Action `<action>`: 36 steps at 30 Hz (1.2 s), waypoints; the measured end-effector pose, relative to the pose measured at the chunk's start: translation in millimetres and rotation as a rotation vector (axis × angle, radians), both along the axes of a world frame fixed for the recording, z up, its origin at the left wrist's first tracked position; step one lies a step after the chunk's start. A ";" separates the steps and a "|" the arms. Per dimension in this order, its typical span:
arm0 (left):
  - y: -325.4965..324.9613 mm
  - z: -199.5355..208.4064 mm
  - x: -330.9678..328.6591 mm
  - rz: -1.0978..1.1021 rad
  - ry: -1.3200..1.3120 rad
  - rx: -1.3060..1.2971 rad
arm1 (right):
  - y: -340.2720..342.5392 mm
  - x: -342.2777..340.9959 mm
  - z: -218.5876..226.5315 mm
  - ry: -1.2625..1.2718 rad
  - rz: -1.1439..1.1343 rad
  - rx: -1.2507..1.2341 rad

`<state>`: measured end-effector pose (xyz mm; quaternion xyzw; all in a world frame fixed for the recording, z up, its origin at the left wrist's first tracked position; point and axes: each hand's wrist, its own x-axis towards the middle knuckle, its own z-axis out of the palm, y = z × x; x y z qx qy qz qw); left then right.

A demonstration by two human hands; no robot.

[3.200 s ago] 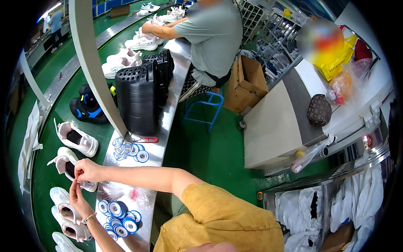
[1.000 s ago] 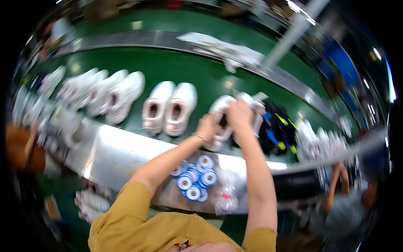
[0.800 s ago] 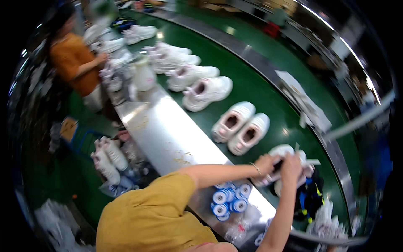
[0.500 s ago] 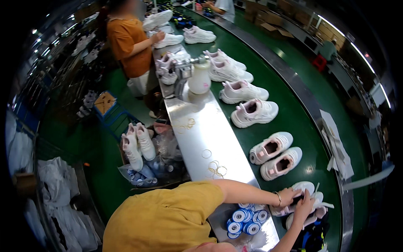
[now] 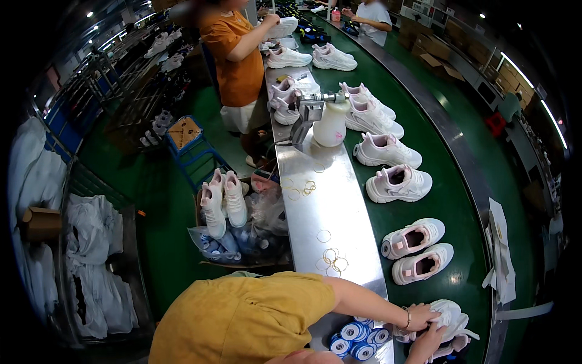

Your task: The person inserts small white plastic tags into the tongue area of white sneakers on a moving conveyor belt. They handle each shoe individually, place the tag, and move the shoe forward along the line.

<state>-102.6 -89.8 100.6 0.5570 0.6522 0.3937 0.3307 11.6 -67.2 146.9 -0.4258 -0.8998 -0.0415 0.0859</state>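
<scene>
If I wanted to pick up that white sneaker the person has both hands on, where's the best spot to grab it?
Probably from above, by its padded collar. The white sneaker lies on the green belt with its sole down, so its opening faces up. The left hand rests over its top and the right hand presses its near side, leaving the far side freer.

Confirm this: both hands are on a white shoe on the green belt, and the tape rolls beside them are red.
Not quite. The head view shows the left hand and right hand on the white shoe on the green belt, but the tape rolls beside them are blue and white, not red.
</scene>
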 end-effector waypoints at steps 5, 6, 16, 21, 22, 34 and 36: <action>-9.4 12.9 -13.4 -0.138 -0.093 -0.111 | 1.7 10.0 0.5 -0.116 0.066 0.049; -11.1 15.2 -15.6 -0.131 -0.087 -0.104 | 1.3 13.4 0.6 -0.127 0.086 0.075; -27.8 35.3 -16.6 -0.092 0.035 -0.021 | -4.2 33.6 20.3 0.149 0.083 -0.087; -28.0 26.3 -25.6 -0.070 0.149 0.051 | -8.5 47.4 45.3 0.789 -0.073 -0.400; -30.9 27.0 -26.5 -0.079 0.168 0.064 | -0.2 47.9 43.1 0.630 -0.081 -0.353; -35.5 -0.3 -38.2 -0.059 0.226 0.181 | 11.5 22.7 18.1 0.407 -0.095 -0.046; -36.5 0.0 -40.5 -0.060 0.234 0.205 | 19.0 23.7 9.7 0.356 -0.069 -0.051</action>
